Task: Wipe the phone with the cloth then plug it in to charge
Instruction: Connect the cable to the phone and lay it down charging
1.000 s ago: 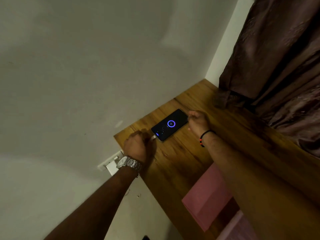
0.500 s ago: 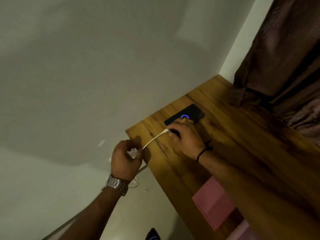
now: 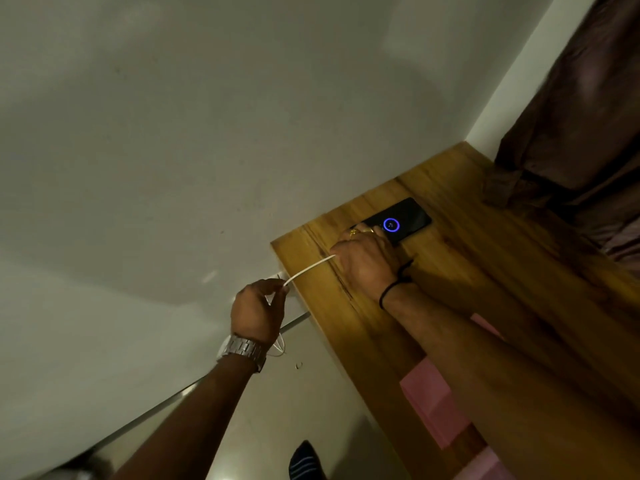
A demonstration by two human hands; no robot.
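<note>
A black phone lies flat on the wooden table near the wall, its screen showing a glowing blue ring. My right hand rests over the phone's near end, fingers curled down on it. A white charging cable runs taut from under that hand, over the table's left edge, to my left hand, which pinches it off the table's edge. A pink cloth lies on the table beside my right forearm.
A white wall socket sits on the wall just behind my left hand, mostly hidden. Dark brown curtains hang at the far right, reaching the table. A socked foot shows on the floor below.
My right hand moved from the phone's far side onto its near end. My left hand left the table corner and drew the cable out to the left. The view shifted left.
</note>
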